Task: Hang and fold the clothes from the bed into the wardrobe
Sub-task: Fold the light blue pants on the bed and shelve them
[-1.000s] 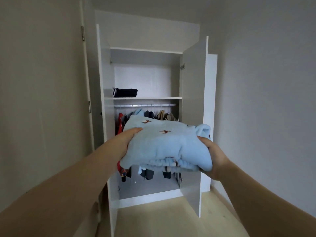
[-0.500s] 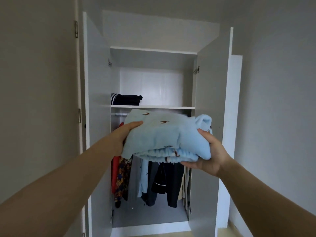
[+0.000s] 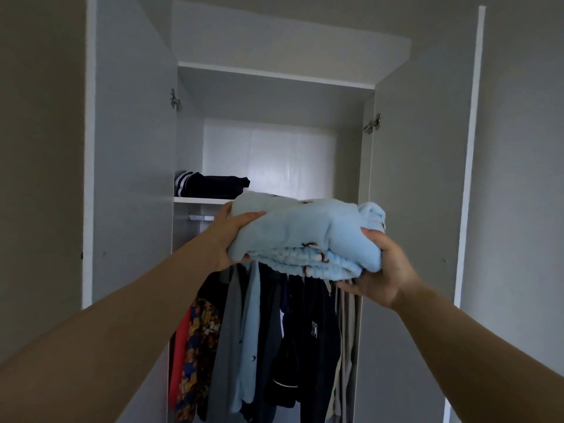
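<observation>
Both hands hold one folded bundle [image 3: 299,233] up in front of the open wardrobe [image 3: 274,71]. The left hand [image 3: 232,236] grips the bundle's left end, thumb on top and fingers curled under. The right hand [image 3: 381,270] grips the right end, thumb pressed against the near side and fingers cupped beneath.

The bundle is light blue and fleecy, folded in several stacked layers, with small brown marks; a lump of cloth sticks up at its right end. It is level with the shelf [image 3: 201,200] and hides the shelf's front edge from the middle rightward. Cannot tell whether it touches the shelf or hangs clear of it.

On the shelf's left side lies a dark folded garment [image 3: 213,186] with white stripes at its left end, just behind and left of the bundle. Contact between the two cannot be told.

Below the shelf a short bit of rail [image 3: 200,217] shows near the left wrist. Hanging clothes [image 3: 274,331] fill the lower section under the bundle: a red piece [image 3: 178,346] far left, a floral one [image 3: 201,337], a grey one [image 3: 225,346], a pale blue shirt [image 3: 248,346], dark jackets [image 3: 314,331], then beige cloth [image 3: 345,346] at the right.

Both doors stand open — left door [image 3: 131,148], right door [image 3: 421,178] — with a metal hinge near the top of each. The back panel [image 3: 268,160] above the shelf is white and glossy. Grey walls on both sides. Both forearms are bare and reach in from the bottom corners.
</observation>
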A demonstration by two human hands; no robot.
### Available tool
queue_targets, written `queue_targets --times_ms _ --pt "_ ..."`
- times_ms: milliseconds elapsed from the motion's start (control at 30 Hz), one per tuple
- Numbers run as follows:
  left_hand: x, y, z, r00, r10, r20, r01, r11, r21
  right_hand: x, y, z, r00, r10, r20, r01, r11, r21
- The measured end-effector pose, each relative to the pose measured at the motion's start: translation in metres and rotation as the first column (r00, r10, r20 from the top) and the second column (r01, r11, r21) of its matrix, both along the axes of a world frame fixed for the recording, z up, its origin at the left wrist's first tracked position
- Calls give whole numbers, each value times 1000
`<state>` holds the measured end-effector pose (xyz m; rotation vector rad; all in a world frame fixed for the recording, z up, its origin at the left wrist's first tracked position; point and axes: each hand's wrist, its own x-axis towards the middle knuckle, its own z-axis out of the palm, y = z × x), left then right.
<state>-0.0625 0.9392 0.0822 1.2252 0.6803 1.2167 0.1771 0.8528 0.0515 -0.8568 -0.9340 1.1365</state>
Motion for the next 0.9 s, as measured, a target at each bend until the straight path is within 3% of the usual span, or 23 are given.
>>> queue_targets --times_ms 200,433,900 --pt "19 101 35 999 27 43 -33 991 133 14 100 35 999 17 -38 -12 991 130" --pt "45 195 59 989 106 105 -119 985 123 39 204 58 994 51 -95 -32 980 198" --pt "137 391 89 967 215 134 -230 966 116 140 425 99 995 101 -28 -93 974 208"
